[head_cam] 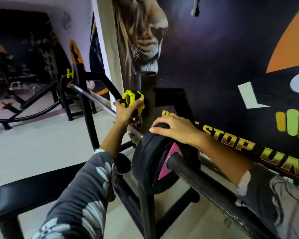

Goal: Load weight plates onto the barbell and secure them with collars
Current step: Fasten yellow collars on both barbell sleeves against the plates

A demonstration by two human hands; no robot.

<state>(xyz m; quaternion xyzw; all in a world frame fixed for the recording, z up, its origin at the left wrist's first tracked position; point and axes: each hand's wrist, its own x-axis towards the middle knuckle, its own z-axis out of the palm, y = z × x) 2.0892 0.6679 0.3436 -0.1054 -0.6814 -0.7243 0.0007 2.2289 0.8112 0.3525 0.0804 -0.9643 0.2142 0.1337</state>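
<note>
A barbell (202,181) lies across a bench rack, its near sleeve coming toward me. A black weight plate with a pink centre (154,163) sits on that sleeve. My right hand (174,130) rests flat on top of the plate's rim. My left hand (126,112) holds a yellow and black collar (132,100) up above the bar, next to the rack's near upright (148,104). At the bar's far end, another yellow collar (70,73) sits beside a dark plate (66,85).
A black padded bench (33,190) lies at lower left. A wall with a lion mural and gold lettering (231,66) stands close behind the near end of the bar. Other gym frames (33,107) stand on the pale floor at left.
</note>
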